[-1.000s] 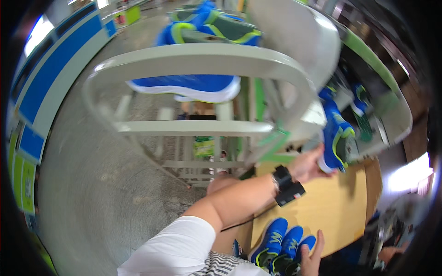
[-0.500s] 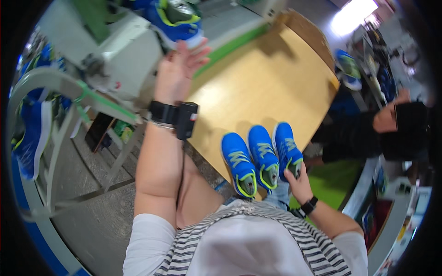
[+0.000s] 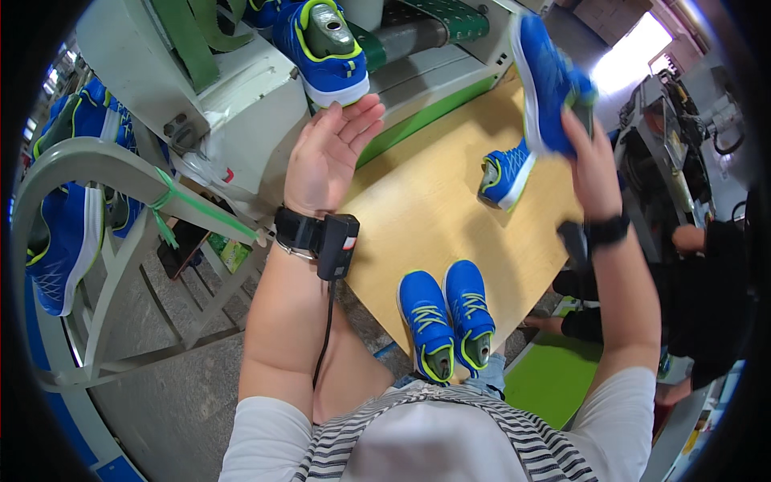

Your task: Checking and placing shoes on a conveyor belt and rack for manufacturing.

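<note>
My right hand is closed on a blue sneaker, lifted over the far right of the wooden table and blurred by motion. My left hand is open, palm up. Its fingertips are at the heel of another blue sneaker, which sits at the end of a conveyor; I cannot tell whether they touch. Two blue sneakers, the left one and the right one, stand side by side at the table's near edge. Farther off on the table lies one more sneaker. Grey shoe lasts fill several of them.
A pale machine with a green conveyor belt stands at the far left. A grey metal rack holding blue sneakers is on my left. Another person's dark-clothed arm is at the right, above a green surface.
My right hand has gone from the near table edge to the far right with a sneaker in it. Two sneakers stay near me. One now lies on the far table. My left hand stays open.
</note>
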The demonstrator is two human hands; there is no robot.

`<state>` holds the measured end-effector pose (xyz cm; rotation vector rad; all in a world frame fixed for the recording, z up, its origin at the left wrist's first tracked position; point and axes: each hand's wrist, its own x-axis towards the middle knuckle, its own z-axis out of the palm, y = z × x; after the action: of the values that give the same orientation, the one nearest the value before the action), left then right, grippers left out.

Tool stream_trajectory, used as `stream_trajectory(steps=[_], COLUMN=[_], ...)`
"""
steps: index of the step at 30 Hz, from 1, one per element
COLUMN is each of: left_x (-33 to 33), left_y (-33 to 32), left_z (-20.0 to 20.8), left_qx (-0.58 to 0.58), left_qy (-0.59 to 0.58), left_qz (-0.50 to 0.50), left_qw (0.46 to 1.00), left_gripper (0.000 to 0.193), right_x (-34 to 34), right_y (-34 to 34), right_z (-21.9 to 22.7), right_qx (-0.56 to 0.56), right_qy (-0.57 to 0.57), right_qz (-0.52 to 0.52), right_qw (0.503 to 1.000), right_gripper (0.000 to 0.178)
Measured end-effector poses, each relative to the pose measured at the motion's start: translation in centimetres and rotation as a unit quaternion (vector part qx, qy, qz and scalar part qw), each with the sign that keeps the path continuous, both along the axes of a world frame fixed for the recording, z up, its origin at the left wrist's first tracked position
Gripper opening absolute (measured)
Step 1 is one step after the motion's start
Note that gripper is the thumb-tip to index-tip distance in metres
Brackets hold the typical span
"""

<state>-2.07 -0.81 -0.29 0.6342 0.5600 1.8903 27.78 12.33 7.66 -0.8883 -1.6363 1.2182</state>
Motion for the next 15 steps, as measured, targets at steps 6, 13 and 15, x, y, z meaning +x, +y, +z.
stream_trajectory(steps=[6, 13, 15], left_x=[0.0, -0.4, -0.9], left_y=[0.6, 0.4, -0.2], left_z=[-0.7, 0.2, -0.1], left_qx=[0.031, 0.053, 0.05], left_qy=[-0.009, 0.02, 0.013], left_qz=[-0.024, -0.054, -0.052], left_qw=[0.999, 0.997, 0.997], left_gripper=[0.041, 0.057, 0.057], right_x=[-13.6, -12.5, -10.1], right_y=[17.9, 21.2, 15.6], right_z=[-0.2, -5.4, -12.3], right_qx=[0.357, 0.34, 0.326], right_qy=[-0.268, -0.218, -0.243], right_qz=[-0.1, -0.104, -0.086], right_qw=[0.889, 0.909, 0.91], right_gripper=[0.048, 0.078, 0.085])
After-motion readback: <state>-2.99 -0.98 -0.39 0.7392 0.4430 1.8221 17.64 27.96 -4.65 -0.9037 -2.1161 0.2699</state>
